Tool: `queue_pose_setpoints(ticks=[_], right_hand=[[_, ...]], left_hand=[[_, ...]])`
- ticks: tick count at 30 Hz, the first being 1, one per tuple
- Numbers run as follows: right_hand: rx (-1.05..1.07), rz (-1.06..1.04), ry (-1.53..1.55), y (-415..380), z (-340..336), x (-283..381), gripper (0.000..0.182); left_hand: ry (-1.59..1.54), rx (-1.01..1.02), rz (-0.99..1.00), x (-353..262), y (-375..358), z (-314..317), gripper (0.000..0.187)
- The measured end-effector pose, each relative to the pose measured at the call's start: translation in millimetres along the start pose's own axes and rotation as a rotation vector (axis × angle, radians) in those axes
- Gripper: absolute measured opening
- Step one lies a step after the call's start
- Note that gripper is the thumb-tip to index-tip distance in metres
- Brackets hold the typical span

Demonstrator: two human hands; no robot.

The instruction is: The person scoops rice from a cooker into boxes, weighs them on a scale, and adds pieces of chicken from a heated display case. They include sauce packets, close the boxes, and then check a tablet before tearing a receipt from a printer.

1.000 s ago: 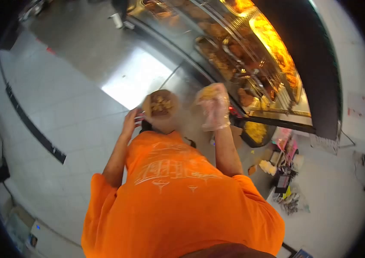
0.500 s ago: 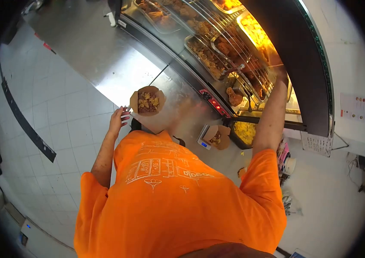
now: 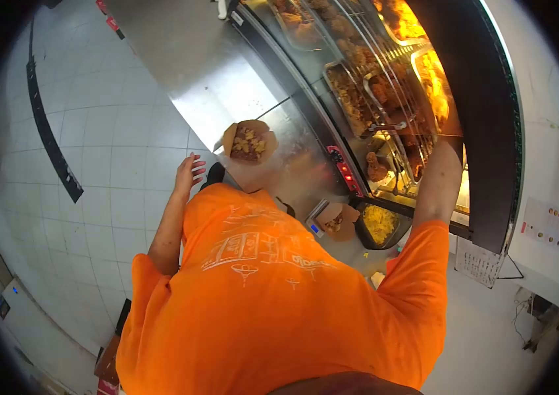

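Here's the left hand (image 3: 191, 172) at the near left, empty with fingers a little apart, just beside the open carton (image 3: 249, 141) of food on the steel desk (image 3: 227, 82). Over to the right, a second carton (image 3: 340, 221) sits beside a black tub (image 3: 381, 224) of yellow food, and beyond them the right forearm reaches into the lit cabinet (image 3: 340, 148), its hand hidden, grip impossible to tell!

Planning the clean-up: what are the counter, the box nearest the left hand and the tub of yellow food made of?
The counter looks like smooth stainless steel, grey with blurred reflections. The box seems matt brown paperboard, with thin folded flaps. The tub, dull black with rounded corners, may be plastic or coated metal.
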State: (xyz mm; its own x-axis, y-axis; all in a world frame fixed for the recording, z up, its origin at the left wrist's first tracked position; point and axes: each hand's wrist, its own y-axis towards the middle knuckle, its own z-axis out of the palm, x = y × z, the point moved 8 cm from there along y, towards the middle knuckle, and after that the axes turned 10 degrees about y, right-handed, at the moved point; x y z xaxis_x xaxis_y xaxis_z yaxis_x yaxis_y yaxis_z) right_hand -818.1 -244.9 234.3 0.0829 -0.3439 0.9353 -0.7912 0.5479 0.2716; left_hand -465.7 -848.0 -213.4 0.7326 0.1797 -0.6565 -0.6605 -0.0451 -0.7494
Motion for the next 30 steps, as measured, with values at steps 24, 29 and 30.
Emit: queue_pose_setpoints(ticks=[24, 29, 30], right_hand=[[1.017, 0.088, -0.669, -474, 201, -170, 0.038], [0.971, 0.042, -0.71, -476, 209, -153, 0.038], [0.958, 0.076, -0.59, -474, 207, -145, 0.038]], left_hand=[[0.267, 0.165, 0.473, -81, 16, 123, 0.049], [0.05, 0.212, 0.363, -69, 20, 132, 0.049], [0.009, 0.22, 0.328, -70, 21, 132, 0.05]])
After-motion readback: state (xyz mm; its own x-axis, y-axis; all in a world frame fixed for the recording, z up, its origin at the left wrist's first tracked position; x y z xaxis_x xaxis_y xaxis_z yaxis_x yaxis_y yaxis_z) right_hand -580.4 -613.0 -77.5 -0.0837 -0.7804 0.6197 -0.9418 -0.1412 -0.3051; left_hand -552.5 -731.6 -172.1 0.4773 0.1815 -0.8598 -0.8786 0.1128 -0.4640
